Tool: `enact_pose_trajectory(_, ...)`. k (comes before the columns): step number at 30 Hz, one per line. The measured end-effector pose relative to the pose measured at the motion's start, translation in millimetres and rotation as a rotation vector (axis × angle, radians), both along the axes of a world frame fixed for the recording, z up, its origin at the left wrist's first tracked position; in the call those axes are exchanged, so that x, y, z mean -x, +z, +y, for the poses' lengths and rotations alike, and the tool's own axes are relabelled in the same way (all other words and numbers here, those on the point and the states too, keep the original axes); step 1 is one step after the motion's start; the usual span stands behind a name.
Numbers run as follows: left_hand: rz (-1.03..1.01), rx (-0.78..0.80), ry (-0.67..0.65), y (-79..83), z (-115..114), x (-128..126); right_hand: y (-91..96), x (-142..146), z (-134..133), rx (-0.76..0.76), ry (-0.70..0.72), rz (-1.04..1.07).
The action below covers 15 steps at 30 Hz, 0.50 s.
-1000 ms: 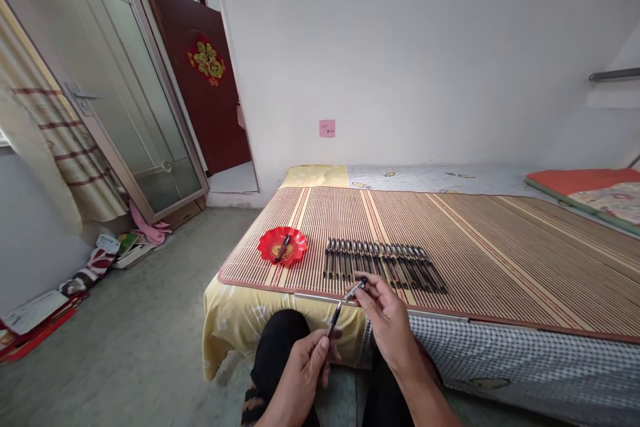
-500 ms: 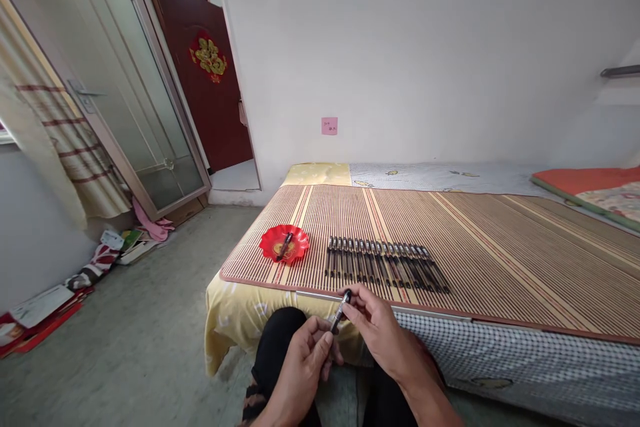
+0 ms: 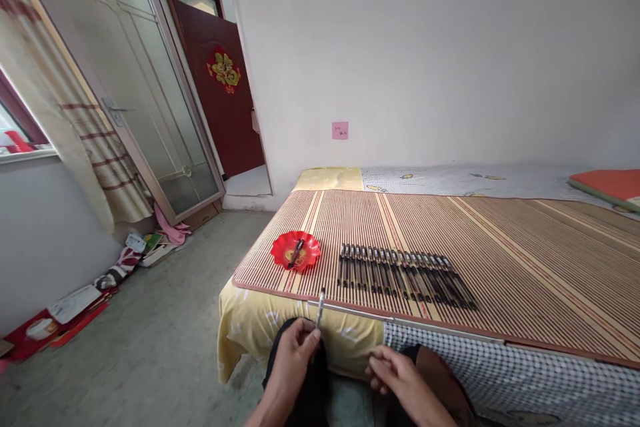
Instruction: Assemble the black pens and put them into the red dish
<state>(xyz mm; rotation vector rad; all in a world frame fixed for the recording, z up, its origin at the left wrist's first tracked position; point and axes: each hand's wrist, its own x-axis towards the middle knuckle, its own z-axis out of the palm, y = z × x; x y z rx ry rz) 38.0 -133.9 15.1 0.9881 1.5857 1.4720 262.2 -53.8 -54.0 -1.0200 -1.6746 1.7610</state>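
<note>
My left hand (image 3: 299,343) pinches a slim pen (image 3: 321,309) by its lower end in front of the bed edge. The pen points up and slightly right, pale along its length with a dark tip on top. My right hand (image 3: 393,373) is apart from it, lower right, above my knee. Its fingers are curled and pressed together; what they hold, if anything, is hidden. On the striped mat, several dark pens (image 3: 400,273) lie side by side in a row. Left of them, a red scalloped plate (image 3: 279,251) bears a dark pen (image 3: 296,253).
The brown striped mat (image 3: 500,253) covers the bed, over yellow and checked cloth. An orange folded quilt (image 3: 610,187) lies at far right. Books and papers (image 3: 75,303) line the floor at left, near a glazed door (image 3: 145,93).
My right hand has left the pen's upper end and moved down and right. My left hand keeps the pen, now more upright. The view has turned slightly left.
</note>
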Motion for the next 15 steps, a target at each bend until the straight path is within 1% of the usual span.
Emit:
enact_pose_trajectory(1, 0.103, -0.001, 0.062, 4.2, 7.1, 12.8, -14.4, -0.1, -2.6, 0.012, 0.025, 0.004)
enact_pose_trajectory(4, 0.207, -0.009, 0.137, 20.6, 35.4, 53.4, -53.1, 8.6, -10.5, 0.078, 0.11, -0.027)
enact_pose_trajectory(7, 0.329, 0.023, 0.205, 37.3, 71.1, 89.5, -79.7, 21.9, -12.5, 0.157, 0.121, -0.129)
enact_pose_trajectory(9, 0.423, 0.078, 0.233, 45.1, 96.9, 106.7, -89.4, 27.8, -10.4, 0.149, 0.121, -0.141)
enact_pose_trajectory(11, 0.515, 0.151, 0.247, 48.3, 122.7, 117.4, -94.6, 31.2, -7.6, 0.111, 0.135, -0.131)
enact_pose_trajectory(13, 0.602, 0.233, 0.244, 46.7, 146.8, 122.7, -98.1, 34.5, -5.5, 0.088, 0.142, -0.166)
enact_pose_trajectory(15, 0.678, 0.315, 0.232, 42.0, 167.6, 125.0, -101.8, 38.6, -4.3, 0.064, 0.128, -0.251)
